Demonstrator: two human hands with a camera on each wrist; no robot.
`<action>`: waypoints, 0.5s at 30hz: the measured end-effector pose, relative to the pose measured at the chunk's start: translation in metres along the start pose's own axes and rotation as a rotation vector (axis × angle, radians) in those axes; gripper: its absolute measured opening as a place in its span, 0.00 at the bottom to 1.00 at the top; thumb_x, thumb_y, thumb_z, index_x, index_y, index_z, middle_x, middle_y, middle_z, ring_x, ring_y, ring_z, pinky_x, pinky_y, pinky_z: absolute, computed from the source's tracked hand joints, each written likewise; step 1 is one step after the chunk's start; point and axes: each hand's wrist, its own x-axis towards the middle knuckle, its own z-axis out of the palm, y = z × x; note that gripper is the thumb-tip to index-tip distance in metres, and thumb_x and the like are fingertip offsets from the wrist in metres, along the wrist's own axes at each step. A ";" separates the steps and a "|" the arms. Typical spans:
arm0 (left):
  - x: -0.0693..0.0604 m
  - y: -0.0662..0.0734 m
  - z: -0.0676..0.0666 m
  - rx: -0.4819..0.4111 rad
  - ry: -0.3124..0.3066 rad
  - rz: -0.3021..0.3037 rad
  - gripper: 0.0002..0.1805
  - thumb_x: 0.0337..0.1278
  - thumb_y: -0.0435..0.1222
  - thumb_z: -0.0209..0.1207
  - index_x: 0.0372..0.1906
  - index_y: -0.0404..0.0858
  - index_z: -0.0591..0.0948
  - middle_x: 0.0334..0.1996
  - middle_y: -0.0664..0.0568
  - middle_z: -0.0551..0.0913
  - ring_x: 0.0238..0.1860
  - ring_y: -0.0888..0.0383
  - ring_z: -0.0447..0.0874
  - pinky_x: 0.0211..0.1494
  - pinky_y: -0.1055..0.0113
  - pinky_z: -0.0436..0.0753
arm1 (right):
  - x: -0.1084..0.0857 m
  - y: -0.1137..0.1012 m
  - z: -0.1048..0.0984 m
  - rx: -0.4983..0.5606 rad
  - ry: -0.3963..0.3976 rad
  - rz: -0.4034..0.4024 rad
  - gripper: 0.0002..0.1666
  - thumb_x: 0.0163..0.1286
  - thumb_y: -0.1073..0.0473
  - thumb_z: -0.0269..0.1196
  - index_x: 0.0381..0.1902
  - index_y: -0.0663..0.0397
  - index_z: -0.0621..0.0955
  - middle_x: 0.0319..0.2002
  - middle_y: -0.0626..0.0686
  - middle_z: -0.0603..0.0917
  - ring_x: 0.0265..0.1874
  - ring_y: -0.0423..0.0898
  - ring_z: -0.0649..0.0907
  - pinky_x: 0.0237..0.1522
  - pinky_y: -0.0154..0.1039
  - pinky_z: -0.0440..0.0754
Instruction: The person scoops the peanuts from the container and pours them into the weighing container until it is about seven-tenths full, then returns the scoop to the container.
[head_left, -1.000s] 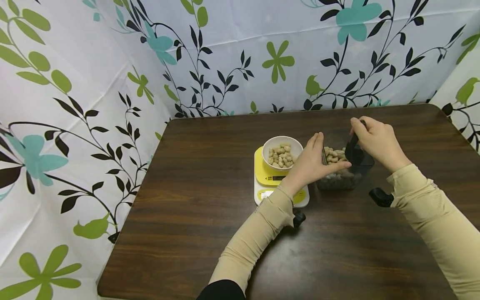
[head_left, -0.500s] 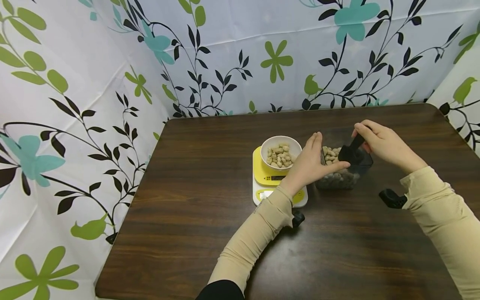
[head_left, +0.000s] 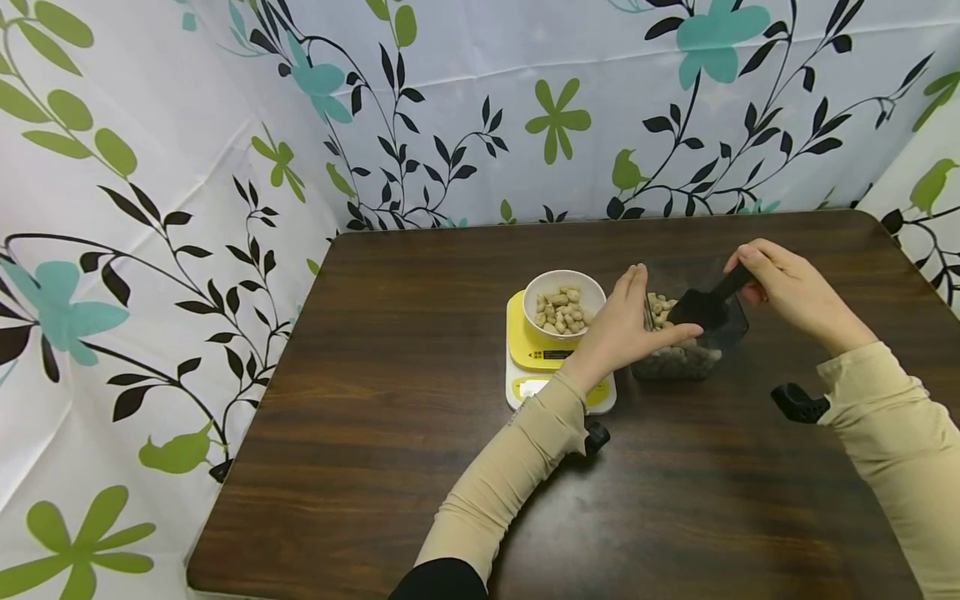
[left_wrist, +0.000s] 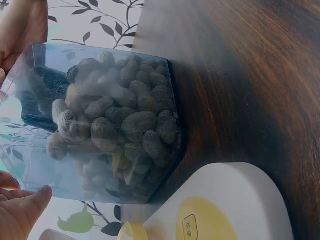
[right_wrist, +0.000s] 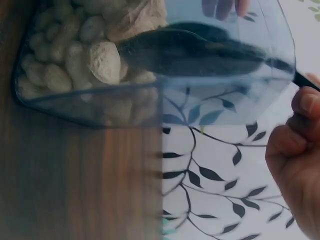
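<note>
Head: white bowl (head_left: 562,278) on scale (head_left: 525,353), part-filled with peanuts (head_left: 561,315); tub (head_left: 678,363) at bowl's 3 o'clock. Left hand (head_left: 621,323), fingers straight, against tub; right hand (head_left: 787,292) grips scoop (head_left: 701,309) from tub's 2 o'clock. Left wrist: many peanuts left, scale at tub's 4 o'clock. Right wrist: scoop inside tub, load unclear; transfer looks partly done.

Left hand (head_left: 626,321) masks part of the clear container (head_left: 678,364), left cuff (head_left: 553,410) blocks a stretch of the scale (head_left: 523,342), its label (head_left: 557,356) too small to read; right hand (right_wrist: 302,157) runs off the right wrist view's edge.
</note>
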 end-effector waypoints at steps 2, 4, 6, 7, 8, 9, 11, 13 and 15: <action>0.000 0.000 0.000 0.002 0.001 -0.003 0.57 0.47 0.68 0.54 0.74 0.44 0.43 0.75 0.54 0.46 0.75 0.61 0.47 0.72 0.66 0.61 | 0.001 0.000 0.002 0.000 0.026 0.036 0.24 0.75 0.41 0.38 0.41 0.52 0.73 0.19 0.45 0.71 0.20 0.42 0.71 0.23 0.37 0.66; 0.000 0.000 0.000 0.003 0.000 -0.006 0.57 0.47 0.68 0.54 0.74 0.45 0.43 0.75 0.54 0.46 0.75 0.61 0.47 0.72 0.66 0.62 | 0.002 -0.001 0.003 0.004 0.049 0.076 0.26 0.75 0.40 0.36 0.40 0.53 0.72 0.17 0.44 0.72 0.18 0.43 0.70 0.21 0.38 0.66; -0.001 0.000 0.000 0.005 -0.001 -0.010 0.57 0.47 0.69 0.53 0.74 0.45 0.43 0.75 0.55 0.46 0.75 0.61 0.47 0.71 0.66 0.62 | 0.003 -0.002 0.004 0.004 0.074 0.108 0.28 0.74 0.40 0.34 0.39 0.54 0.72 0.15 0.43 0.73 0.16 0.43 0.70 0.19 0.39 0.65; -0.001 0.000 -0.001 0.006 0.000 -0.009 0.57 0.47 0.69 0.53 0.74 0.45 0.43 0.75 0.55 0.46 0.75 0.61 0.47 0.72 0.66 0.62 | 0.003 -0.003 0.004 0.002 0.082 0.118 0.28 0.74 0.40 0.34 0.39 0.55 0.72 0.14 0.43 0.73 0.15 0.44 0.69 0.19 0.40 0.65; -0.001 0.000 -0.001 0.004 0.002 -0.009 0.57 0.46 0.69 0.53 0.74 0.45 0.43 0.75 0.55 0.46 0.75 0.61 0.47 0.72 0.66 0.62 | 0.003 -0.004 0.004 0.000 0.089 0.127 0.28 0.74 0.40 0.33 0.39 0.55 0.72 0.13 0.43 0.73 0.14 0.44 0.69 0.18 0.40 0.64; -0.001 0.000 -0.001 0.005 0.005 -0.008 0.57 0.47 0.69 0.53 0.74 0.45 0.43 0.75 0.54 0.46 0.75 0.61 0.47 0.72 0.66 0.62 | 0.003 -0.005 0.005 -0.004 0.095 0.136 0.29 0.74 0.40 0.33 0.40 0.56 0.72 0.13 0.42 0.73 0.13 0.44 0.68 0.18 0.40 0.64; -0.001 0.000 -0.001 0.008 0.010 -0.006 0.56 0.47 0.69 0.53 0.74 0.45 0.44 0.75 0.54 0.46 0.74 0.61 0.48 0.71 0.66 0.62 | 0.002 -0.007 0.006 -0.020 0.107 0.147 0.30 0.74 0.39 0.32 0.41 0.56 0.71 0.12 0.42 0.73 0.13 0.44 0.68 0.17 0.41 0.64; 0.000 0.000 -0.001 0.011 0.013 -0.003 0.56 0.47 0.68 0.53 0.74 0.45 0.44 0.75 0.53 0.47 0.74 0.61 0.48 0.71 0.66 0.63 | 0.001 -0.009 0.007 -0.060 0.096 0.123 0.30 0.74 0.39 0.33 0.42 0.56 0.72 0.15 0.45 0.74 0.14 0.43 0.69 0.18 0.39 0.64; 0.000 -0.001 0.000 0.012 0.010 0.001 0.56 0.47 0.68 0.53 0.74 0.45 0.44 0.75 0.53 0.47 0.74 0.61 0.48 0.71 0.66 0.63 | -0.002 -0.010 0.009 -0.092 0.058 0.079 0.28 0.74 0.40 0.34 0.43 0.55 0.72 0.21 0.49 0.74 0.17 0.43 0.71 0.20 0.37 0.66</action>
